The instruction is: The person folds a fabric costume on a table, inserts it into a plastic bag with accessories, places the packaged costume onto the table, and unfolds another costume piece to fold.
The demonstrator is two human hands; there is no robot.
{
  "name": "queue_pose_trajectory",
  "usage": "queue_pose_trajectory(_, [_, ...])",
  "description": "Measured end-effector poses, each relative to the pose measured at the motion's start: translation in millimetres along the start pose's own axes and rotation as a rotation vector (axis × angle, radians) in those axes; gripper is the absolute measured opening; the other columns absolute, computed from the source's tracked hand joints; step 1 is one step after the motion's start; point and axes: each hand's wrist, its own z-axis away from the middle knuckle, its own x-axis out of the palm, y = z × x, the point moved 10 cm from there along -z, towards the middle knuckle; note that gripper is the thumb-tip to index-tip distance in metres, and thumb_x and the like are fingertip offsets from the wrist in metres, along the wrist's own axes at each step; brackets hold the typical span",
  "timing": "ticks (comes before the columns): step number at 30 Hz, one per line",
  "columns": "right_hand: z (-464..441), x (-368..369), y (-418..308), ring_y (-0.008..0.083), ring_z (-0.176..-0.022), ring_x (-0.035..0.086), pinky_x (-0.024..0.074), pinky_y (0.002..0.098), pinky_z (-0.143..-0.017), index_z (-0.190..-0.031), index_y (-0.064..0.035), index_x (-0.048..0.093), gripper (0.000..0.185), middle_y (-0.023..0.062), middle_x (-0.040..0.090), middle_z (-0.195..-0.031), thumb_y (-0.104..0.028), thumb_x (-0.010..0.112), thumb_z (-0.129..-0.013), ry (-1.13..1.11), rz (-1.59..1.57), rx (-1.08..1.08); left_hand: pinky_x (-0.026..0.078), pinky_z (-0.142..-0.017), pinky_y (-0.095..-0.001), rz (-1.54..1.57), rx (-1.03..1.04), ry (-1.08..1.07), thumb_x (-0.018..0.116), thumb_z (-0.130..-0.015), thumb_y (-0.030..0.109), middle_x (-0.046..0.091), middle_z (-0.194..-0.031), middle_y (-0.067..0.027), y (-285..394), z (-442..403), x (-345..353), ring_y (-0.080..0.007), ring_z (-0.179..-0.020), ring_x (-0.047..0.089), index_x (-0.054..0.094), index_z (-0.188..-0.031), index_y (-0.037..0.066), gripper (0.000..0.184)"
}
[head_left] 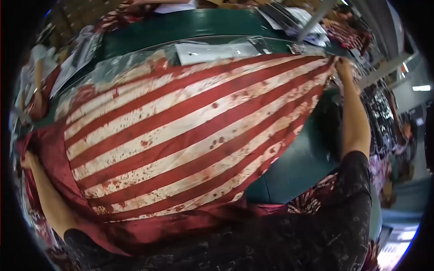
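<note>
A large red-and-white striped cloth (181, 131) with dark red spatter marks is stretched wide across the table in front of me. Plain dark red fabric (49, 149) borders its left end, and more of that fabric hangs along the near side by my body. At the far left, my left hand (28, 159) is closed on the dark red edge, its fingers partly hidden. My right hand (344, 67) is raised at the upper right, gripping the cloth's gathered corner. From that corner the stripes fan out toward the left.
Under the cloth is a dark green table (294, 167). Clear plastic bags (122, 63) and a white sheet (217, 53) lie beyond the cloth. Packaged items (298, 25) are piled at the back right, near a grey metal bar (384, 70). A person's arm (156, 2) shows at the top edge.
</note>
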Motion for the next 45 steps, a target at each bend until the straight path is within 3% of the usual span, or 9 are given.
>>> queue_pose_trajectory(7, [7.9, -6.3, 31.0, 0.041, -0.099, 0.062, 0.0481, 0.0446, -0.086, -0.105, -0.0059, 0.068, 0.026, 0.0221, 0.065, -0.109, -0.02, 0.054, -0.089, -0.249, 0.05, -0.159, 0.059, -0.075, -0.042, 0.109, 0.062, -0.013, 0.064, -0.074, -0.002, 0.067, -0.105, -0.018, 41.5, 2.6, 39.9, -0.0277, -0.083, 0.067, 0.064, -0.111, -0.005, 0.037])
queue_pose_trajectory(12, [8.8, -73.6, 38.6, 0.0355, -0.091, 0.065, 0.0509, 0.0429, -0.079, -0.103, -0.0025, 0.068, 0.025, 0.0195, 0.067, -0.104, -0.014, 0.051, -0.089, 0.27, -0.021, -0.212, 0.053, -0.091, -0.0383, -0.241, 0.162, -0.143, 0.055, -0.079, -0.002, 0.065, -0.114, -0.0166, 47.6, -9.9, 64.3, -0.0288, -0.098, 0.064, 0.061, -0.119, -0.006, 0.04])
queue_pose_trajectory(14, [18.1, -0.1, 52.0, 0.0285, -0.089, 0.066, 0.053, 0.0409, -0.072, -0.115, -0.0028, 0.063, 0.029, 0.0136, 0.067, -0.1, -0.009, 0.052, -0.088, -0.459, -0.254, 0.105, 0.045, -0.102, -0.0359, -0.588, 0.222, -0.418, 0.048, -0.083, -0.002, 0.061, -0.124, -0.0168, -13.0, 7.0, 117.8, -0.0284, -0.113, 0.059, 0.055, -0.128, -0.005, 0.046])
queue_pose_trajectory(18, [69.1, 37.5, 37.3, 0.0262, -0.092, 0.065, 0.0543, 0.0403, -0.069, -0.132, -0.0078, 0.052, 0.047, 0.0119, 0.066, -0.108, -0.012, 0.061, -0.086, -0.559, -0.633, 0.592, 0.038, -0.108, -0.0353, -0.584, 0.284, -0.76, 0.044, -0.086, -0.002, 0.053, -0.136, -0.0195, -38.5, 48.5, 168.1, -0.0284, -0.125, 0.052, 0.047, -0.137, -0.003, 0.052])
queue_pose_trajectory(21, [92.9, -35.8, 7.3, 0.0331, -0.099, 0.064, 0.0542, 0.0433, -0.077, -0.142, -0.0091, 0.041, 0.066, 0.0167, 0.062, -0.12, -0.015, 0.069, -0.082, -0.01, -0.441, 0.93, 0.035, -0.11, -0.0354, -0.738, 0.339, -0.944, 0.045, -0.089, 0.0, 0.051, -0.139, -0.0207, -19.3, 67.7, 195.0, -0.0294, -0.129, 0.049, 0.045, -0.14, -0.002, 0.051])
queue_pose_trajectory(26, [119.0, 38.6, 20.9, 0.0334, -0.107, 0.061, 0.0523, 0.0439, -0.086, -0.14, -0.0084, 0.045, 0.063, 0.0191, 0.058, -0.128, -0.02, 0.07, -0.083, -0.25, -0.737, 1.029, 0.032, -0.112, -0.0361, -0.968, 0.828, -0.862, 0.051, -0.097, 0.008, 0.051, -0.139, -0.0194, 214.8, 240.5, 250.8, -0.0316, -0.132, 0.046, 0.047, -0.138, -0.001, 0.043])
queue_pose_trajectory(32, [97.0, 127.1, 45.9, 0.0329, -0.115, 0.058, 0.0498, 0.0398, -0.094, -0.131, -0.0007, 0.051, 0.053, 0.0184, 0.056, -0.13, -0.024, 0.068, -0.086, -0.145, -0.425, 0.839, 0.023, -0.114, -0.0539, -1.158, 0.735, -1.318, 0.056, -0.097, 0.032, 0.044, -0.147, -0.0112, 332.5, 519.1, 242.5, -0.0343, -0.143, 0.028, 0.044, -0.144, 0.015, 0.052])
queue_pose_trajectory(38, [33.8, 16.7, 73.1, 0.029, -0.106, 0.062, 0.0505, 0.0401, -0.091, -0.12, -0.0016, 0.056, 0.033, 0.0135, 0.063, -0.116, -0.01, 0.054, -0.088, 0.148, -1.624, 0.941, 0.016, -0.11, -0.0666, -1.457, 0.458, -1.145, 0.05, -0.095, 0.052, 0.036, -0.153, -0.0065, 182.8, 414.0, 160.4, -0.0375, -0.145, 0.02, 0.037, -0.149, 0.025, 0.062])
queue_pose_trajectory(45, [27.2, -156.9, 66.6, 0.027, -0.102, 0.063, 0.0487, 0.0397, -0.092, -0.113, -0.0041, 0.059, 0.026, 0.0087, 0.065, -0.109, -0.01, 0.046, -0.091, 0.231, -2.112, 0.292, 0.016, -0.107, -0.0695, -1.403, 0.263, -1.115, 0.043, -0.094, 0.062, 0.036, -0.153, -0.0046, 134.7, 406.8, 178.0, -0.0368, -0.144, 0.023, 0.037, -0.149, 0.027, 0.065])
